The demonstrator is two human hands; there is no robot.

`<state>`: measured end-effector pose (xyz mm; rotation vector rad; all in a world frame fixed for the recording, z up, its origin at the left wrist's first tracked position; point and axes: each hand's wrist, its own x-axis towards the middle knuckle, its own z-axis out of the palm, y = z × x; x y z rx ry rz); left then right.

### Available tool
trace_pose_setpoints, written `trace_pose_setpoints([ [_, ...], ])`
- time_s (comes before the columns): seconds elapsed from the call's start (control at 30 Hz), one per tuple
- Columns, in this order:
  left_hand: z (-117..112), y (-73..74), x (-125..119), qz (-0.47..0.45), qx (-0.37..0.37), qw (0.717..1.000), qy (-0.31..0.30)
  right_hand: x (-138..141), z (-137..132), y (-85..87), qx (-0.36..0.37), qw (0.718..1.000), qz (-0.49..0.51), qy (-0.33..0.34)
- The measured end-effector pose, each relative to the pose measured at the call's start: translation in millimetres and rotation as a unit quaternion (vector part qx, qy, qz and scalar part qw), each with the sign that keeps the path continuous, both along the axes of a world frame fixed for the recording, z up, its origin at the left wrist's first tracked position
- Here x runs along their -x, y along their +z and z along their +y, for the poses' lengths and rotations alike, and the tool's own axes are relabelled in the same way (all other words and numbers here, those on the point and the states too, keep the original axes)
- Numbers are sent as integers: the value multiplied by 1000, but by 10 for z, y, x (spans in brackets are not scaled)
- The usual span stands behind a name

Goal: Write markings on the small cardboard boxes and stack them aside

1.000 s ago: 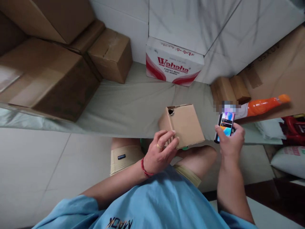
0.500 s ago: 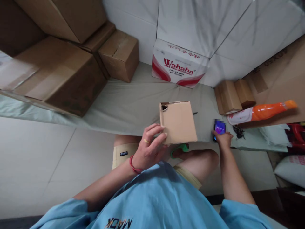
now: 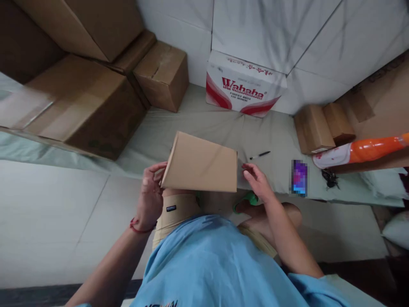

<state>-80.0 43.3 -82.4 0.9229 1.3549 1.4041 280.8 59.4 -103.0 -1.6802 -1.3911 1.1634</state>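
The box (image 3: 203,164) is between the 2 hands, over the bench's (image 3: 191,113) front edge and partly over the person's lap; whether it touches the bench, I cannot tell. The left hand (image 3: 150,198) grips its left edge, the fingers partly hidden by the box. The right hand (image 3: 259,181) is open and holds nothing, its fingers loosely bent just beside the box's right edge.

1 second ago the right hand held the phone (image 3: 299,178) up; 0.5 seconds ago it was on the phone at the bench. Now the phone lies alone on the bench, near its front edge, and the right hand has come across toward the box. The box has shifted left and turned: the face with a torn hole at 1 corner was up, and now a plain face shows. The pen (image 3: 260,155), partly covered by the box 0.5 seconds ago, is now in full view.

The white carton (image 3: 244,85) is upright against the wall. On the left, brown cartons (image 3: 79,100) are stacked; on the right, 2 small cartons (image 3: 315,130) sit side by side. What these hold, I cannot tell. The bottle (image 3: 367,152) is orange, with a pale label, and lies near a dark bunch (image 3: 330,179).
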Motion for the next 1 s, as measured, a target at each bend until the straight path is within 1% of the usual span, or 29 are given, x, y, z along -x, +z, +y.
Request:
trace_pose_setpoints([
  [0.07,53,48,38,-53,65,996,-6,219,-44,-59,30,993,114,11],
  [0.1,77,68,58,-60,89,994,-21,300,-69,-79,45,987,153,14],
  [0.17,119,97,98,-63,130,987,-73,414,-120,-98,62,979,196,17],
  [0.23,153,115,130,-63,162,977,-127,469,-169,-85,67,970,233,14],
  [0.3,178,124,143,-56,168,971,-162,472,-218,-37,71,961,269,3],
  [0.4,214,123,109,-48,153,967,-200,391,-309,90,74,949,306,-10],
  [0.5,269,130,8,-40,121,955,-268,227,-432,234,75,943,322,-41],
  [0.63,374,141,-190,-28,85,932,-350,-39,-600,379,72,947,292,-111],
  [0.7,439,83,-289,-18,77,924,-374,-163,-645,451,90,950,269,-130],
  [0.73,477,24,-335,2,64,925,-375,-226,-647,494,98,951,258,-141],
  [0.77,521,-58,-375,41,40,930,-362,-296,-630,541,99,951,246,-156],
  [0.8,570,-158,-410,104,6,937,-334,-379,-590,593,87,952,234,-176],
  [0.83,624,-273,-438,180,-33,940,-290,-481,-526,644,61,952,220,-203],
  [0.87,680,-394,-460,265,-70,932,-237,-606,-435,691,21,950,204,-233],
  [0.9,737,-514,-476,339,-95,917,-186,-754,-320,729,-28,945,187,-266],
  [0.97,836,-715,-499,402,-109,898,-139,-1106,-29,762,-140,925,136,-325],
  [1.0,871,-786,-509,415,-111,893,-135,-1295,135,752,-188,912,96,-352],
])
